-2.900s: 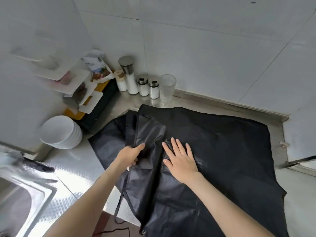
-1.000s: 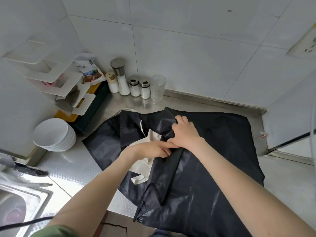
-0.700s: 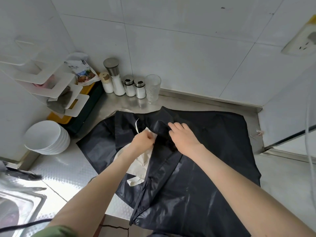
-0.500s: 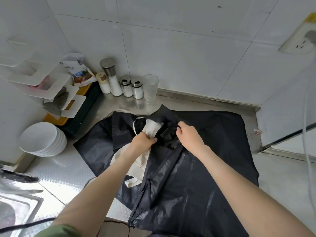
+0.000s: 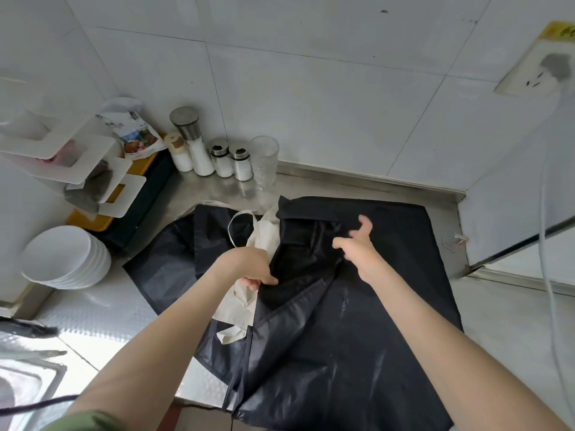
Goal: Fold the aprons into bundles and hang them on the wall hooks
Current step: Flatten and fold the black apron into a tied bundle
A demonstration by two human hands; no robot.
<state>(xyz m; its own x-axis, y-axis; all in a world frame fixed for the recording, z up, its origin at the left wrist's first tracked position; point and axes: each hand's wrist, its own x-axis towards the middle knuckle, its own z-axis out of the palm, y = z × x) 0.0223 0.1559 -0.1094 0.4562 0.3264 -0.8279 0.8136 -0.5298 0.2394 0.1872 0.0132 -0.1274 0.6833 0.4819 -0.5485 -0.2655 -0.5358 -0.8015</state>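
A large black apron (image 5: 357, 306) lies spread over the steel counter (image 5: 102, 309), its near part hanging past the front edge. A cream apron (image 5: 264, 237) with a looped strap sticks out from under a black fold at the middle left. My left hand (image 5: 249, 265) pinches the edge of that black fold beside the cream cloth. Just above the black apron's middle, my right hand (image 5: 357, 244) is blurred, with fingers spread and nothing in it. No wall hooks are in view.
Several spice jars (image 5: 217, 157) and a clear glass (image 5: 264, 160) stand against the tiled back wall. A stack of white bowls (image 5: 67, 259) sits at the left, below a white rack (image 5: 71, 163). The sink (image 5: 21, 384) is at bottom left. A wall socket (image 5: 538, 73) with a cable is at upper right.
My right hand has let go of the black fold and lifted away to the right, fingers spread. My left hand moved nearer, from the cream cloth to the black fold's edge.
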